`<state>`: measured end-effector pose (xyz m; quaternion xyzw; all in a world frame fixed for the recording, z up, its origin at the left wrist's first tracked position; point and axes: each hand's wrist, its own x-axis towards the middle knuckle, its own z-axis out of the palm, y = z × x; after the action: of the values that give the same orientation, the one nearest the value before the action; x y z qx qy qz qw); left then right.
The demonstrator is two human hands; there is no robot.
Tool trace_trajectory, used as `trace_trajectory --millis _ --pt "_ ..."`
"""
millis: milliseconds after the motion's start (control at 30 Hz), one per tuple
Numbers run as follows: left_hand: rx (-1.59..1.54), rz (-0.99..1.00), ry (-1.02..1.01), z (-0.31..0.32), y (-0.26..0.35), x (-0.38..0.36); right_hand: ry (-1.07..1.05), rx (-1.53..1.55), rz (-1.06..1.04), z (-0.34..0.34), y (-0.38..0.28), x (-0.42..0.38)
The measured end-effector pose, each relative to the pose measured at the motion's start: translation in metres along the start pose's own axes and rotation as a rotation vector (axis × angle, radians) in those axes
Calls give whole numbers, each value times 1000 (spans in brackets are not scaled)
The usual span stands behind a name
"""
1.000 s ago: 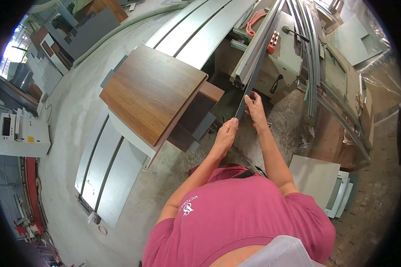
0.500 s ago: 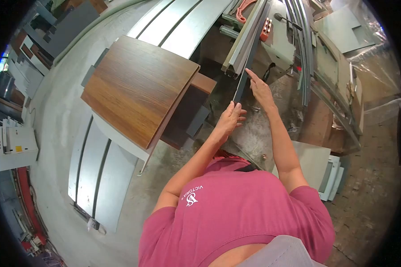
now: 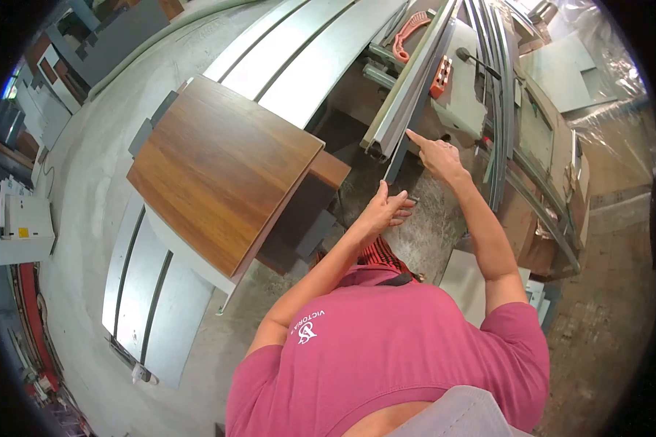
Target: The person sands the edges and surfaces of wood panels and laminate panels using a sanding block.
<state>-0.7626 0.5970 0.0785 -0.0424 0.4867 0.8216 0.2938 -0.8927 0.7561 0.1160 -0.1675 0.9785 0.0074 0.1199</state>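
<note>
A long dark grey strip (image 3: pixel 394 169) runs away from me beside a bundle of light metal profiles (image 3: pixel 403 109). At the near end of this strip is my left hand (image 3: pixel 384 213), its thumb raised by the strip's end and its fingers apart from the thumb, pointing right. A small dark bit shows by those fingertips. My right hand (image 3: pixel 440 157) is farther forward, with the index finger stretched out and its tip right at the edge of the profiles; the other fingers are bent.
On my left, a wood-grain panel (image 3: pixel 229 171) tops a stack over a slotted metal table (image 3: pixel 142 284). Ahead lie a red-orange handle (image 3: pixel 410 35) and a red block with holes (image 3: pixel 440 77). Several long grey strips (image 3: pixel 497 109) and a frame stand to the right.
The view has shifted, so the bench and profiles appear lower. My right hand's other fingers have bent while its index stays stretched. My left thumb has spread from its fingers.
</note>
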Motion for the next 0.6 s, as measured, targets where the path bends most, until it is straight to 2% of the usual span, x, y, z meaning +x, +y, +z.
trace_trajectory --millis 133,300,600 --pt "-50 36 26 9 8 29 -11 -167 -138 -20 23 28" --pt "-127 31 156 37 31 73 11 -202 -282 -24 67 73" --pt "-195 51 219 47 52 136 69 -284 -448 -35 111 143"
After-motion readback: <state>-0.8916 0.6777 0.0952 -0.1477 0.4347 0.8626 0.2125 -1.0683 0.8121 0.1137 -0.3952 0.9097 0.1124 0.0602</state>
